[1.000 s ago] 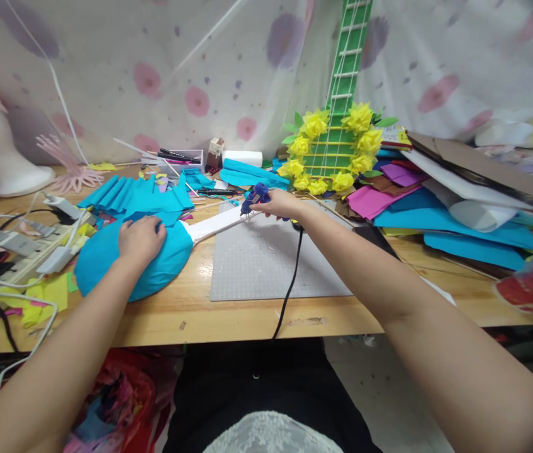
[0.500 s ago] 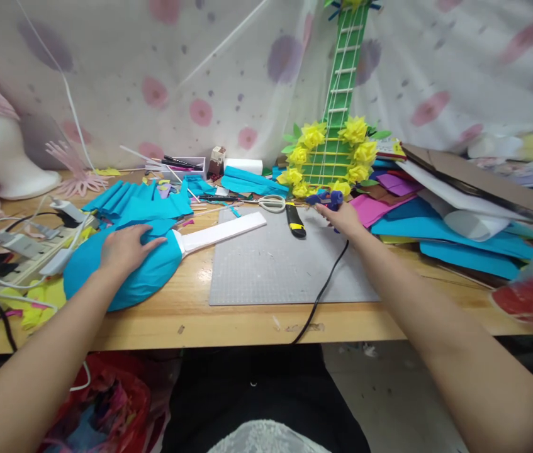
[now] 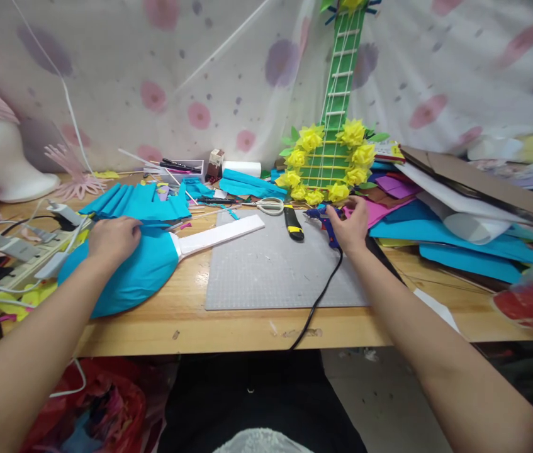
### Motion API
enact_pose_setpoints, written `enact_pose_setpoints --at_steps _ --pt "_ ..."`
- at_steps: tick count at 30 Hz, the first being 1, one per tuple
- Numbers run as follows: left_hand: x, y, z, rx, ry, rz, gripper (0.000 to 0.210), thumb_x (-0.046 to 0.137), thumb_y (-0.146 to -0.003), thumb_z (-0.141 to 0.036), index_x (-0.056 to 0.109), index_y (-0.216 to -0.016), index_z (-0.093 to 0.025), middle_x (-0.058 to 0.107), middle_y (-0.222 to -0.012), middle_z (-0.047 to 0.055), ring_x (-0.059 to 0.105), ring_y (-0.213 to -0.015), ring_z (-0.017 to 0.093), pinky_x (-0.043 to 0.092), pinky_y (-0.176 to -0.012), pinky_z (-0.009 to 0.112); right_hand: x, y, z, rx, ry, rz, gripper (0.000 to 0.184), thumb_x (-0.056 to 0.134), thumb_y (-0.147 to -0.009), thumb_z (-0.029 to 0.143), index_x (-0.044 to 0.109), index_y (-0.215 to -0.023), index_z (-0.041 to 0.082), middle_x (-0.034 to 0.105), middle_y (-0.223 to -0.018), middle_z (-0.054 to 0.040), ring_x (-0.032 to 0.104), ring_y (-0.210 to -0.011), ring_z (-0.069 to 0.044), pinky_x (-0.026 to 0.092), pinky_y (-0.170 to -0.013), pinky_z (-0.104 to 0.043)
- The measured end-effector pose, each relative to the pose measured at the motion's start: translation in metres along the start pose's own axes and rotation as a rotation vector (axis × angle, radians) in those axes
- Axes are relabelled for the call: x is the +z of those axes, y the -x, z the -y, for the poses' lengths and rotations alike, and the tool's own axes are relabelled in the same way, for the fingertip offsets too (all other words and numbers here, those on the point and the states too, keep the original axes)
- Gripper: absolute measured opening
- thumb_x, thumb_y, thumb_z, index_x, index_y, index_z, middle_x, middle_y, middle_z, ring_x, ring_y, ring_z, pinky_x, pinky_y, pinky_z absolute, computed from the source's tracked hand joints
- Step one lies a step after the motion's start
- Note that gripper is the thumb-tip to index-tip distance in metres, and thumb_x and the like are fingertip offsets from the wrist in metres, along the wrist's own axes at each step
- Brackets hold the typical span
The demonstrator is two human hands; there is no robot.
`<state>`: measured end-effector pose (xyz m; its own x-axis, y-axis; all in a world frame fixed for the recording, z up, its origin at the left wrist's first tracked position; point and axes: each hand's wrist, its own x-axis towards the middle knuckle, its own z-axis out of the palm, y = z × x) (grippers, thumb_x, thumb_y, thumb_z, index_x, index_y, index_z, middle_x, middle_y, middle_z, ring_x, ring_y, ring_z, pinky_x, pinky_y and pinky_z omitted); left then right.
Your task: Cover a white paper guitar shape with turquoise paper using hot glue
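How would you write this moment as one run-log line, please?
left hand: resting on blue rounded piece | right hand: open at glue gun, contact unclear | white strip: extending over grey mat

- Behind the tabletop [image 3: 238, 324] hangs a whitish sheet [image 3: 228, 82], which covers the whole back side; I cannot tell if it is cloth or plastic.
- On this sheet are printed round pink and purple spots, big and small, and soft folds run down it.
- One pale straight line crosses the sheet diagonally.
- The tabletop is of light yellowish wood, with a worn mark near its front edge.
- A whitish shine of light lies on the wood.
- Below, at the right, the floor [image 3: 389, 406] is pale grey with small dark specks.
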<state>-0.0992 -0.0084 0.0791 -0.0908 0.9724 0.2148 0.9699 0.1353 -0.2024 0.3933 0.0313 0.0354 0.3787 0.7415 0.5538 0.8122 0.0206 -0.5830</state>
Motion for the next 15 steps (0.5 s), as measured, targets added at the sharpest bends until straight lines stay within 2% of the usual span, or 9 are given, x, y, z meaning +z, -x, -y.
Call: enact_pose_setpoints --at_steps 3,5,7,11,13,15 --pt "-0.010 -0.010 0.000 -0.119 0.086 -0.032 0.044 0.036 -0.084 -0.036 0.064 -0.112 -0.015 0.066 -0.111 0.012 0.059 -0.100 0.030 0.042 -0.084 0.040 -0.010 -0.001 0.023 -0.149 -0.001 -0.093 0.045 0.053 -0.079 0.041 0.047 -0.115 0.014 0.054 -0.114 -0.0157 0.049 -0.113 -0.026 0.036 -0.098 -0.044" --pt "-0.021 -0.016 -0.005 -0.231 0.238 -0.089 0.045 0.035 -0.086 -0.039 0.060 -0.115 -0.015 0.066 -0.110 0.011 0.058 -0.100 0.029 0.043 -0.083 0.038 -0.009 0.001 0.041 -0.218 -0.057 -0.053 0.037 0.050 -0.080 0.038 0.050 -0.109 0.014 0.055 -0.110 -0.0148 0.049 -0.110 -0.024 0.037 -0.097 -0.041" --pt "-0.033 -0.021 -0.014 -0.291 0.382 -0.194 0.045 0.032 -0.089 -0.038 0.057 -0.117 -0.014 0.065 -0.111 0.010 0.058 -0.100 0.026 0.042 -0.083 0.036 0.000 0.005 0.062 -0.265 -0.160 0.056 0.028 0.049 -0.081 0.034 0.053 -0.103 0.016 0.057 -0.105 -0.0131 0.052 -0.103 -0.022 0.042 -0.092 -0.039" --pt "-0.057 -0.036 -0.034 -0.166 0.387 -0.450 0.044 0.028 -0.092 -0.036 0.058 -0.114 -0.012 0.064 -0.110 0.012 0.056 -0.103 0.027 0.037 -0.090 0.039 0.031 0.012 0.113 -0.261 -0.468 0.389 0.021 0.051 -0.081 0.031 0.055 -0.096 0.017 0.059 -0.101 -0.0091 0.057 -0.088 -0.017 0.048 -0.080 -0.033" --pt "-0.067 -0.045 -0.042 -0.068 0.352 -0.540 0.043 0.028 -0.092 -0.036 0.058 -0.113 -0.014 0.065 -0.109 0.012 0.057 -0.103 0.025 0.035 -0.092 0.039 0.047 0.011 0.145 -0.258 -0.583 0.517 0.026 0.056 -0.080 0.035 0.055 -0.099 0.017 0.059 -0.104 -0.0090 0.058 -0.089 -0.017 0.048 -0.081 -0.033" --pt "-0.074 -0.054 -0.048 0.026 0.329 -0.579 0.043 0.026 -0.093 -0.036 0.058 -0.114 -0.014 0.065 -0.109 0.012 0.057 -0.103 0.023 0.034 -0.093 0.038 0.060 0.007 0.179 -0.298 -0.668 0.608 0.036 0.058 -0.080 0.037 0.053 -0.110 0.017 0.059 -0.110 -0.0098 0.058 -0.093 -0.017 0.047 -0.085 -0.033"
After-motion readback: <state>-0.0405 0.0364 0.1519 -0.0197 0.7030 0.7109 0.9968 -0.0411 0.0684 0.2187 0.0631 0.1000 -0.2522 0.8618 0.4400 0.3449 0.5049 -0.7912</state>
